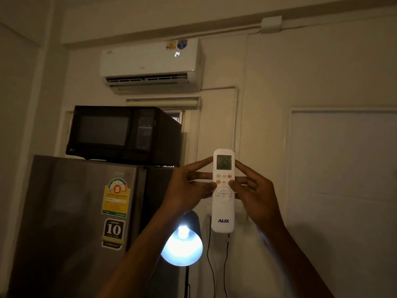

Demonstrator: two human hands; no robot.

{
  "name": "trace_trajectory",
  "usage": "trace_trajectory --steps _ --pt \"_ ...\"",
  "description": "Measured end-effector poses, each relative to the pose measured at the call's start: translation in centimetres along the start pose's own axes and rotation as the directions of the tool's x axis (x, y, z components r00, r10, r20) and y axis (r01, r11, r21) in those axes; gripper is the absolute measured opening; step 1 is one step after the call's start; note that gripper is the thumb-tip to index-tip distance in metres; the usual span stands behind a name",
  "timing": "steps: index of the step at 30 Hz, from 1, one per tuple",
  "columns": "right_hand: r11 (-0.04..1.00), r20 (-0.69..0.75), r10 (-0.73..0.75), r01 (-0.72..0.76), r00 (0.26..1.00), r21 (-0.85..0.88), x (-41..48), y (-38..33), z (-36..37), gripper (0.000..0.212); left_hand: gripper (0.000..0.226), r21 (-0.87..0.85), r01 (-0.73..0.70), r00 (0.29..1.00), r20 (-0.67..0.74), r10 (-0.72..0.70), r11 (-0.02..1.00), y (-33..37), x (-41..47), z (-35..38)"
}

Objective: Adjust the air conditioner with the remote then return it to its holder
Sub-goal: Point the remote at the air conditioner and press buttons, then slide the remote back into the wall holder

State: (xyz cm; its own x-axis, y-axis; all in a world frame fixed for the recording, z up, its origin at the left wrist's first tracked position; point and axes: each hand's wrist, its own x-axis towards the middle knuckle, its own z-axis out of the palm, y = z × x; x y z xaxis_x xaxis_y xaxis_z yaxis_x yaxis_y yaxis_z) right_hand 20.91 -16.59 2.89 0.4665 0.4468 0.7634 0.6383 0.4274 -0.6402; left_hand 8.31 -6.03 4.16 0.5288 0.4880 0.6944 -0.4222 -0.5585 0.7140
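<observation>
So the AUX remote (223, 190) is held upright between both hands, long axis pretty much vertical, screen end up and the logo end hanging free at the bottom. The left hand (189, 188) pinches it from the left edge and the right hand (255, 190) from the right edge, so the fingers (203, 162) on both sides are closed around the body of the remote, roughly level with the small display and the button rows. Both thumbs look like they sit near the coloured buttons, though I can't tell which one, if any, is actually being pressed.

What matters here is the line from the top of the remote up to the air conditioner (150, 65), which sits high on the wall, above and to the left of the hands, showing 24 on its front. The top end isn't tipped toward it much, more straight up, so my guess is a slight tilt up-left would help the signal.

Nothing blocks that path. The black microwave (122, 132) sits on top of the fridge (71, 211) off to the left, lower than the unit. A lit lamp (182, 244) glows just below the hands, with cables (211, 265) hanging down the wall behind. There's something pale on the wall right behind the lower remote that might be the holder, but it's mostly hidden so can't say for sure
</observation>
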Motion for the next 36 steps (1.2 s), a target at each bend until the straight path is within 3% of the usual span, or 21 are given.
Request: trace_trajectory --steps 9,22,36 --pt "0.998 -0.05 0.031 -0.033 0.998 -0.055 3.5 8.5 -4.8 0.051 0.056 0.032 -0.005 1.0 -0.008 0.005 0.999 -6.7 4.7 7.0" --pt "0.981 -0.156 0.063 -0.09 0.986 -0.172 11.6 21.0 -9.3 0.051 0.06 -0.093 0.045 0.999 -0.006 -0.046 0.995 -17.9 14.8 15.4" --pt "0.973 -0.134 0.126 -0.149 0.983 -0.176 19.6 35.7 -14.0 0.051 0.061 -0.124 0.115 0.993 0.028 -0.112 0.986 -30.1 24.3 22.6"
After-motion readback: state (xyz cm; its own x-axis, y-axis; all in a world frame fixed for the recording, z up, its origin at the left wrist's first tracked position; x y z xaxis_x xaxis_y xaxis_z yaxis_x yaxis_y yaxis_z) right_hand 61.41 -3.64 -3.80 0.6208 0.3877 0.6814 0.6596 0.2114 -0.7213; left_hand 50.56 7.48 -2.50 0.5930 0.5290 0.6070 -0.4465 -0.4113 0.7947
